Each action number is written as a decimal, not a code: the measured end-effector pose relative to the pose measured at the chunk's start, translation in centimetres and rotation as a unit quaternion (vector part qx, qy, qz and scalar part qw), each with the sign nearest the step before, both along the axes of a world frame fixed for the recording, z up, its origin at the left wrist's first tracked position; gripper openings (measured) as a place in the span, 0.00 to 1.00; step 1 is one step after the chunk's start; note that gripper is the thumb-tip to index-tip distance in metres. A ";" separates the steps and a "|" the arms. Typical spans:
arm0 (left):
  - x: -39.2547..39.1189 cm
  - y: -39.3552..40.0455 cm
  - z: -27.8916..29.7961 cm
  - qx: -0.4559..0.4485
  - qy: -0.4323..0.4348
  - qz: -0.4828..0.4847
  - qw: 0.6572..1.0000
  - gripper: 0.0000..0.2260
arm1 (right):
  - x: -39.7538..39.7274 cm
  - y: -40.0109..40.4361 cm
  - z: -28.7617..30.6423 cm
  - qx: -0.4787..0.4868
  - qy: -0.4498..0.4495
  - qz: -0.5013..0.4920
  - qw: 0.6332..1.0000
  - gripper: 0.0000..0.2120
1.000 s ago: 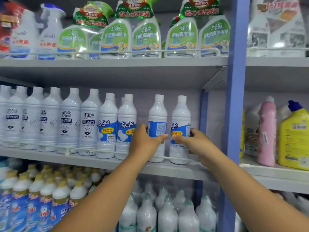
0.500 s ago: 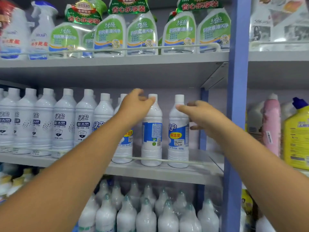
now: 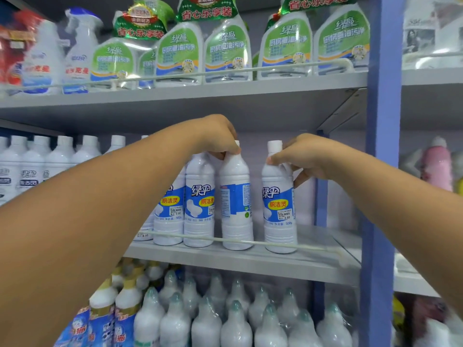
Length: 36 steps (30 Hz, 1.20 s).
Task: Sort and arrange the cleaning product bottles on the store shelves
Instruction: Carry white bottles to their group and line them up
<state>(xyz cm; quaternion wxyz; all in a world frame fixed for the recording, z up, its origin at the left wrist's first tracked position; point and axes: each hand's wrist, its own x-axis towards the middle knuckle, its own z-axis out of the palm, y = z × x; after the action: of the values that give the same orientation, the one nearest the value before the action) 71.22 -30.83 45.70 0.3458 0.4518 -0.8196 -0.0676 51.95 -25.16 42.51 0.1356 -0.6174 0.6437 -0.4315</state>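
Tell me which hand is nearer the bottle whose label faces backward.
Left. The left hand grips the top of the backward-facing bottle; the right hand holds the neck of the next bottle to its right.

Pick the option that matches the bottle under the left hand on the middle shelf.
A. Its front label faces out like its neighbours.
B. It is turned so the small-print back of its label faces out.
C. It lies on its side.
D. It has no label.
B: the bottle gripped at the neck by the left hand shows small print, unlike the bottle the right hand holds.
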 end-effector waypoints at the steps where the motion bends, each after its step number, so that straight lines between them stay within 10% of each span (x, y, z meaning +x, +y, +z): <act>1: 0.1 -0.1 0.1 0.002 0.002 0.003 1.000 0.14 | 0.1 0.0 0.0 -0.002 -0.007 -0.001 1.000 0.20; 36: -1.7 -0.4 0.1 0.012 -0.038 0.076 0.996 0.16 | 1.2 -2.3 -0.9 -0.061 -0.036 0.065 0.995 0.13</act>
<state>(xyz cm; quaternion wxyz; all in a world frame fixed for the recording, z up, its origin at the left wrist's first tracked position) 69.53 -31.27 45.81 0.3127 0.5190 -0.7948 -0.0338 53.18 -27.47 41.64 0.1490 -0.6488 0.5694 -0.4823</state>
